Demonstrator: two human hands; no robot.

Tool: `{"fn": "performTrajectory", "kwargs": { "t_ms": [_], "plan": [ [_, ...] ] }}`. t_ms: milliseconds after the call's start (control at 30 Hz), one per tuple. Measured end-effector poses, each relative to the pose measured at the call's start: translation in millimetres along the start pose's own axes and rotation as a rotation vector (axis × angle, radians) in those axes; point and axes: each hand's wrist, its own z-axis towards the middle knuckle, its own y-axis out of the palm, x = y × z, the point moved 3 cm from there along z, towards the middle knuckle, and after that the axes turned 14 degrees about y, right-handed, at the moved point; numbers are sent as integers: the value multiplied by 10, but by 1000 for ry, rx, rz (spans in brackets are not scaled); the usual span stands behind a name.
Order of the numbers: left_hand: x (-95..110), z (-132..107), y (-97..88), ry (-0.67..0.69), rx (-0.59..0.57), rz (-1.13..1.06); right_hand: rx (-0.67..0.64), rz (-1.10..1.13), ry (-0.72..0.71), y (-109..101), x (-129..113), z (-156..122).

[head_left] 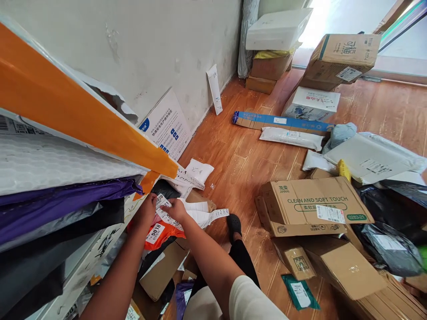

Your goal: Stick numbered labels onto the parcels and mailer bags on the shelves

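A white strip of printed number labels [163,212] is stretched between my hands beside the shelf edge. My right hand [176,210] is closed on the strip, thumb on top. My left hand [147,210] is closed at the strip's upper end, its fingertips partly hidden. The rest of the strip [216,215] trails off to the right in loose folds. Just below my hands lies an orange parcel bag [163,235] bearing a label that reads 5018. A dark parcel [167,189] sits behind the strip, mostly covered.
The orange-edged shelf [100,106] stands close on my left, stacked with a purple bag [66,211] and other parcels. A large carton [313,206] and several parcels lie on the wooden floor to the right. A printed board [170,126] leans against the wall.
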Motion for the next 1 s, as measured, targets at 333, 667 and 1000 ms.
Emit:
{"fn": "performTrajectory", "kwargs": {
  "t_ms": [333,667,1000],
  "plan": [
    [199,-21,-35,-27,154,171,51,216,86,-445,487,-240],
    [376,538,-114,327,-57,94,-171,474,-3,-968,710,-652],
    [58,144,-126,399,-73,120,-286,260,-160,-912,284,-499]
  ]
}}
